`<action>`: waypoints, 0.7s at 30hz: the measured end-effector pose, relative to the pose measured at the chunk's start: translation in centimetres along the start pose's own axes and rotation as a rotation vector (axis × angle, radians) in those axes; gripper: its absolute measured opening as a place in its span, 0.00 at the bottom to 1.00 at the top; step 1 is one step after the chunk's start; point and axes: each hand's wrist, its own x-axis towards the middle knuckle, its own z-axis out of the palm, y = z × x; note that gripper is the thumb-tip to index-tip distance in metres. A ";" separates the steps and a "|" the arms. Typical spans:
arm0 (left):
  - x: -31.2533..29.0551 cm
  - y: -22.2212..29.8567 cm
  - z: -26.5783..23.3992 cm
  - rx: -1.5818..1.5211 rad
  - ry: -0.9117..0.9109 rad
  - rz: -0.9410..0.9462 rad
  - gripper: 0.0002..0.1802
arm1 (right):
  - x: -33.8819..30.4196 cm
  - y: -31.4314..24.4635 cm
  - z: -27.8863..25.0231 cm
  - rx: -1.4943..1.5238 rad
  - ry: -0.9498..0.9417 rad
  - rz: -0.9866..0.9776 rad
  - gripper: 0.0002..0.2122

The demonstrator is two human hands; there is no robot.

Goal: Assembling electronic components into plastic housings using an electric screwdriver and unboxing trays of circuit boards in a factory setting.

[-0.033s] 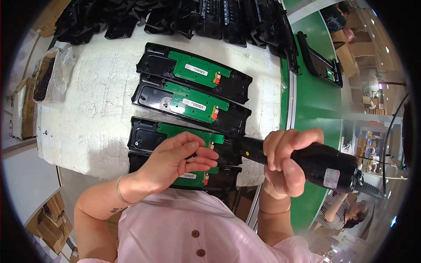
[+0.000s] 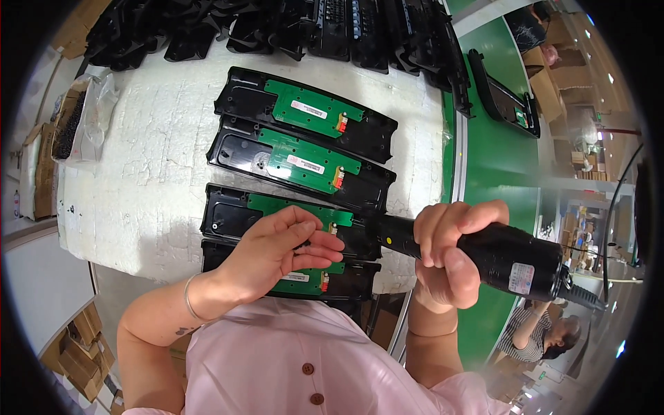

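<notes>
Worked panel: the black panel (image 2: 225,216), fitted with a green circuit board (image 2: 266,203), is laid on a white foam slab (image 2: 145,207) and serves as the landmark.
Right hand: the right hand (image 2: 453,259), to the right of the worked panel, is closed firmly around a black power screwdriver (image 2: 508,257), by which the worked panel's right part is overlapped; contact at the tip cannot be made out.
Left hand: the left hand (image 2: 277,259) is held over the middle of the worked panel, fingers loosely curled; whether the small dark spots at the fingers are held pieces cannot be told.
Just changed: almost nothing; only the screwdriver's rear end has been shifted very slightly. Work is judged to be kept at the same panel.
Neighbouring panels: two board-fitted panels (image 2: 238,147) are laid beyond the worked panel, and another (image 2: 213,257) on its near side, partly covered by the left arm.
Bag-lined box: far left of the worked panel, many small dark pieces (image 2: 69,124) are held in a box with clear plastic (image 2: 102,114).
Black casing: beyond and right of the worked panel, a small green board (image 2: 521,118) is contained in a casing (image 2: 490,95).
</notes>
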 end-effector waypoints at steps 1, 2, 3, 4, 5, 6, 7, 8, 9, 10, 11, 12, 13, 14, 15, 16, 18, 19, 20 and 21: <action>0.2 0.1 0.1 0.038 0.010 -0.010 0.11 | 0.0 0.1 -0.3 -0.003 -0.021 -0.007 0.12; 0.3 0.1 0.2 0.076 0.021 -0.019 0.09 | 0.0 0.2 -0.4 -0.005 -0.020 -0.007 0.12; 0.4 0.0 0.1 0.075 0.020 -0.019 0.09 | 0.0 0.2 -0.4 0.000 -0.017 -0.002 0.12; 0.5 -0.2 0.0 0.092 0.034 0.000 0.08 | -0.1 0.2 -0.5 0.006 -0.013 0.001 0.12; 0.7 -0.4 -0.1 0.109 0.049 0.020 0.07 | -0.1 0.2 -0.5 0.006 -0.014 0.001 0.12; 0.8 -0.5 -0.2 0.108 0.049 0.021 0.07 | 0.0 0.3 -0.5 0.004 -0.018 0.001 0.12; 1.0 -0.5 -0.4 0.081 0.049 0.033 0.07 | 0.0 0.4 -0.5 0.002 -0.023 0.001 0.12; 1.1 -0.6 -0.4 0.054 0.049 0.045 0.07 | 0.1 0.4 -0.5 0.004 -0.024 0.002 0.12; 1.1 -0.6 -0.3 0.053 0.051 0.047 0.07 | 0.2 0.4 -0.4 0.016 -0.038 0.010 0.12; 1.0 -0.5 -0.1 0.053 0.061 0.055 0.07 | 0.2 0.4 -0.4 0.026 -0.050 0.019 0.12; 1.0 -0.6 0.0 0.052 0.071 0.064 0.07 | 0.1 0.5 -0.4 0.027 -0.049 0.020 0.12; 1.0 -0.6 0.0 0.052 0.071 0.063 0.07 | 0.1 0.6 -0.4 0.016 -0.061 0.026 0.12; 1.0 -0.6 -0.1 0.048 0.068 0.076 0.07 | 0.1 0.7 -0.4 0.006 -0.075 0.032 0.12; 0.9 -0.6 -0.1 0.045 0.064 0.089 0.07 | 0.1 0.7 -0.3 0.008 -0.076 0.033 0.12; 0.9 -0.6 -0.1 0.044 0.066 0.090 0.07 | 0.0 0.8 -0.2 0.002 -0.082 0.044 0.13; 0.9 -0.4 0.1 0.025 0.078 0.075 0.07 | 0.0 0.7 -0.2 -0.007 -0.087 0.052 0.13; 0.9 -0.4 0.3 0.006 0.088 0.062 0.08 | 0.0 0.8 -0.2 -0.012 -0.095 0.037 0.13; 0.9 -0.5 0.3 0.011 0.096 0.079 0.08 | 0.1 0.8 -0.1 -0.037 -0.115 0.036 0.13; 0.8 -0.5 0.3 0.015 0.104 0.096 0.07 | 0.1 0.8 -0.1 -0.063 -0.135 0.035 0.13; 0.7 -0.5 0.4 0.015 0.106 0.099 0.07 | 0.1 0.8 0.0 -0.060 -0.137 0.034 0.13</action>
